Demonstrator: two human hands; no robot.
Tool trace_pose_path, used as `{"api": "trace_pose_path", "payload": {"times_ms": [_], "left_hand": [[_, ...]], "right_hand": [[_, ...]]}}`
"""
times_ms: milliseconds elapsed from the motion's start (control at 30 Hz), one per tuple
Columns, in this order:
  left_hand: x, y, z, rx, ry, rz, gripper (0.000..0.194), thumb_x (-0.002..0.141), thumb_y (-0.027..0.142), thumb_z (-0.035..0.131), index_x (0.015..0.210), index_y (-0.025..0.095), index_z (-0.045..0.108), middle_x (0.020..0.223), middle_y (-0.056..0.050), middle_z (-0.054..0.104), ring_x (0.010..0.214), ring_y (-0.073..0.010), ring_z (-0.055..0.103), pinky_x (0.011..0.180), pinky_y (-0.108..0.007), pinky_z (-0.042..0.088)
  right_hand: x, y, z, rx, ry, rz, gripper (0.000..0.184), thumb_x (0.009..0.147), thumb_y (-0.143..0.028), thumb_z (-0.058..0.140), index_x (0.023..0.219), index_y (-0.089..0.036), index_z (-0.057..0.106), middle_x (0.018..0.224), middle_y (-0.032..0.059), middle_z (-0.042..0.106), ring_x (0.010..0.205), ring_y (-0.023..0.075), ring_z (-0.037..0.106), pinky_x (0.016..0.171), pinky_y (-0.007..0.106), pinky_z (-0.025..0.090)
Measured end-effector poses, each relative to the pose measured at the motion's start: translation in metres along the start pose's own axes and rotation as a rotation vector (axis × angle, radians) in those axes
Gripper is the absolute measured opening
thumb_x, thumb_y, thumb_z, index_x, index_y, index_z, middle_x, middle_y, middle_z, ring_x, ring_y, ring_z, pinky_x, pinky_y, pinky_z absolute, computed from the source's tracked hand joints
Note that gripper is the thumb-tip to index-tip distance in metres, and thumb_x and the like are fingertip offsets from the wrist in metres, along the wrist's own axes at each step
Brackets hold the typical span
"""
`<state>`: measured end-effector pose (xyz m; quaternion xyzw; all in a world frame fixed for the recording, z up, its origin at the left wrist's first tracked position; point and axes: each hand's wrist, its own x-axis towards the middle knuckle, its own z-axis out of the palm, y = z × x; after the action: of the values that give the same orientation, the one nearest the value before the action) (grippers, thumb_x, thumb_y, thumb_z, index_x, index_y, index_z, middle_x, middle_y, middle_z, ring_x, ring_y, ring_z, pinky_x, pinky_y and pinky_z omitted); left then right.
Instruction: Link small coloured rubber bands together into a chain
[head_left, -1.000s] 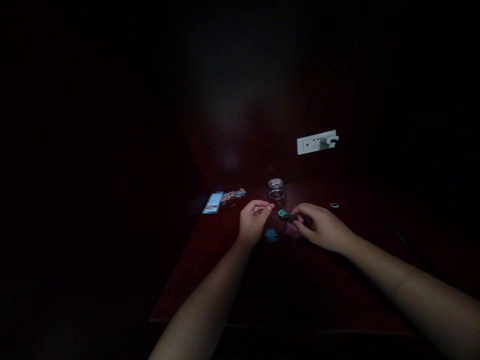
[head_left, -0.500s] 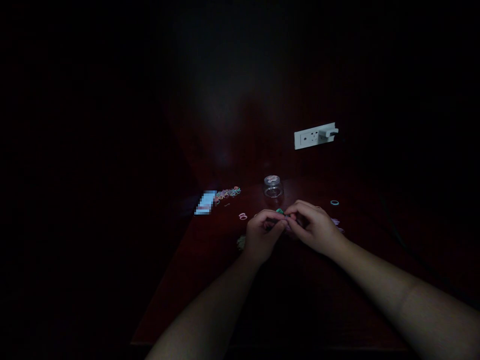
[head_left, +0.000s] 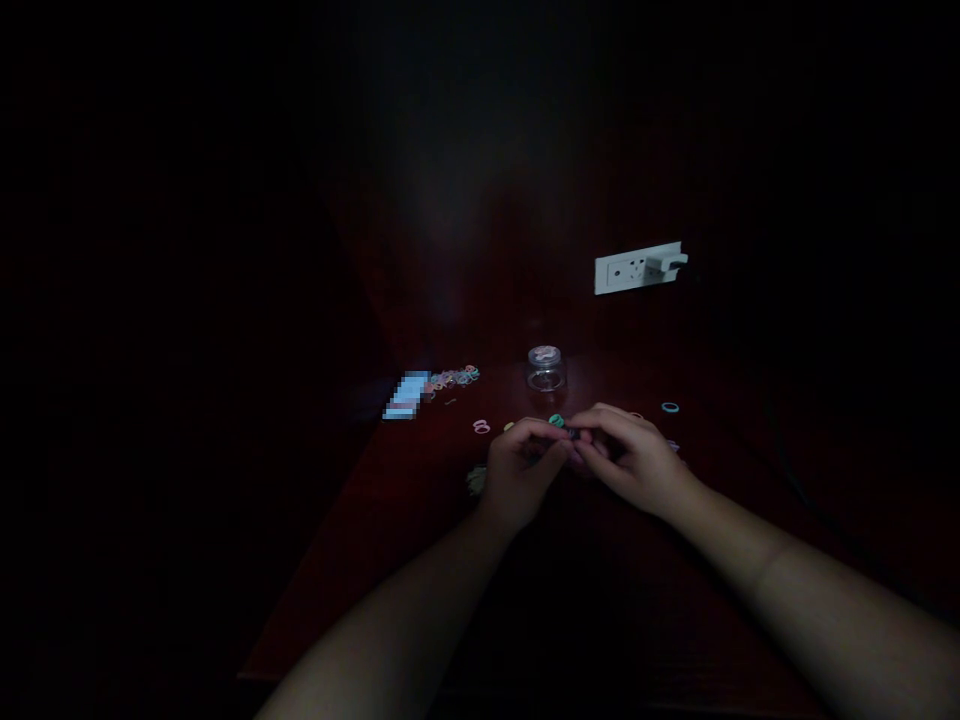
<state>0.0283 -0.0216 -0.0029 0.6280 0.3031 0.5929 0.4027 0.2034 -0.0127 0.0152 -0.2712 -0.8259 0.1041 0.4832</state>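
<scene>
My left hand (head_left: 523,470) and my right hand (head_left: 634,455) meet over the table, thumbs and fingertips pinched together. Between them is a small dark hair tie (head_left: 573,433), mostly hidden by the fingers. Just behind the fingertips lie green hair ties (head_left: 556,420). Pinkish-purple ones (head_left: 576,457) show dimly below the hands. Beside my left wrist sits a pale greenish bunch (head_left: 476,480), too dark to make out well. Purple bands (head_left: 673,446) show partly past my right hand.
A clear lidded jar (head_left: 545,368) stands behind my hands. At the left, a lit phone (head_left: 407,395) lies by a pile of colourful hair ties (head_left: 454,378). Pink ties (head_left: 481,427) and a blue tie (head_left: 670,407) lie apart. A wall socket (head_left: 637,268) holds a plug.
The view has shifted slightly. Both hands keep their pinch at nearly the same spot; more of the green ties and a yellow one now show behind the fingers.
</scene>
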Motion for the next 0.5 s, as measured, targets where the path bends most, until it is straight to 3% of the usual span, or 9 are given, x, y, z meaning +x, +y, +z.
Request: {"api": "trace_pose_path", "payload": {"times_ms": [300, 500], "left_hand": [[0.0002, -0.0044, -0.0005, 0.052, 0.001, -0.063, 0.018, 0.081, 0.032, 0.072, 0.087, 0.015, 0.067, 0.081, -0.004, 0.070, 0.072, -0.0136, 0.065, 0.066, -0.025, 0.051], [0.0018, -0.0038, -0.0056, 0.226, 0.025, 0.033, 0.029, 0.081, 0.023, 0.071, 0.108, 0.018, 0.064, 0.103, -0.008, 0.069, 0.085, -0.0149, 0.065, 0.071, -0.026, 0.051]], "right_hand": [[0.0006, 0.0005, -0.0012, 0.038, -0.015, 0.016, 0.010, 0.091, -0.016, 0.057, 0.093, -0.019, 0.066, 0.076, 0.0024, 0.059, 0.061, 0.0133, 0.054, 0.055, 0.027, 0.043], [-0.0004, 0.0046, -0.0049, 0.010, -0.070, 0.063, 0.009, 0.092, -0.019, 0.057, 0.091, -0.018, 0.065, 0.078, 0.0035, 0.059, 0.063, 0.0133, 0.054, 0.056, 0.027, 0.043]]}}
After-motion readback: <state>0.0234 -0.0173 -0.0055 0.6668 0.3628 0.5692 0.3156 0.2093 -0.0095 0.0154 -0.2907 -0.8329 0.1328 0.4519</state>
